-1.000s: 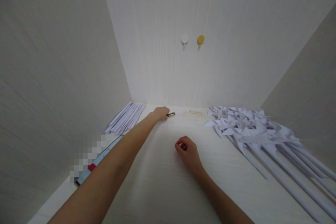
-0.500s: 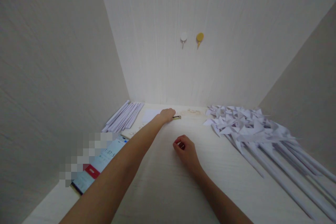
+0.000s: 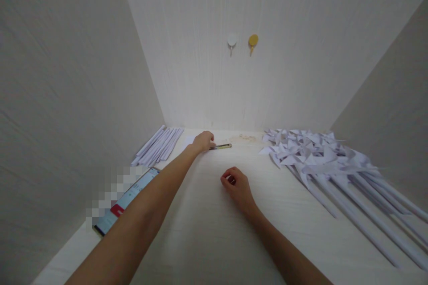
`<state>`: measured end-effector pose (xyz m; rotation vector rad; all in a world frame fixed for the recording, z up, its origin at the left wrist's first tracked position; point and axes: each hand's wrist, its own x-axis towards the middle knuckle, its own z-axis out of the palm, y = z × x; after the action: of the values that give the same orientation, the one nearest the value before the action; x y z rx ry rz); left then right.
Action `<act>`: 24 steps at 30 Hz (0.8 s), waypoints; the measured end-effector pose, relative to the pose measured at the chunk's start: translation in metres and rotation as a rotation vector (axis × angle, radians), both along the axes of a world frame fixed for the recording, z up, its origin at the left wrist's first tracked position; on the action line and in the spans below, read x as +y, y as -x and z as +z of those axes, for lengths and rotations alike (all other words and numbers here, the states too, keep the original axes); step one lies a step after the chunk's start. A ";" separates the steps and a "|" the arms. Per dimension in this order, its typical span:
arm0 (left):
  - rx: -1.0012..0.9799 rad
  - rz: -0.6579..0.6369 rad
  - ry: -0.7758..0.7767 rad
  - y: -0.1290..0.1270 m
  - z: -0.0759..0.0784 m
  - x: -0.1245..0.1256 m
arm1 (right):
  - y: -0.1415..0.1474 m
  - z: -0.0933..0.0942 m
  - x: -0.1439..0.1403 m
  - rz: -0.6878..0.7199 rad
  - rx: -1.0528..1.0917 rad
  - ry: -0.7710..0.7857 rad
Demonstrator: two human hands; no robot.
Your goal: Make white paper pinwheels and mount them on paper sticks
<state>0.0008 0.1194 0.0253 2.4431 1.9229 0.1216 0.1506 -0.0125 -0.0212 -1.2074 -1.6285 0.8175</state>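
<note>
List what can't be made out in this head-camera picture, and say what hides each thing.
- Small red-and-white thing in the right hand: curled fingers cover most of it.
- Slim tool at the left hand: the hand hides its near end; too small to identify.
- Phone: a pixelated patch covers its left side; the screen text is too small.
- Paper pinwheels: their sticks run past the right edge.
- White sheet: partly behind the left hand.

Phone (image 3: 129,196) partly blurred, perhaps deliberately.
</note>
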 end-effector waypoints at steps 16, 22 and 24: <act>0.107 0.079 0.108 0.039 -0.007 -0.016 | 0.001 0.001 0.000 -0.004 -0.014 0.017; 0.131 0.086 0.113 0.038 -0.003 -0.019 | 0.002 0.000 0.001 -0.002 -0.038 0.014; 0.134 0.083 0.108 0.038 -0.003 -0.019 | 0.001 0.000 0.001 0.005 -0.041 0.013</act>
<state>-0.0375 0.1008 0.0225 2.3584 2.0259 -0.1443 0.1491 -0.0116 -0.0210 -1.2369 -1.6623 0.8123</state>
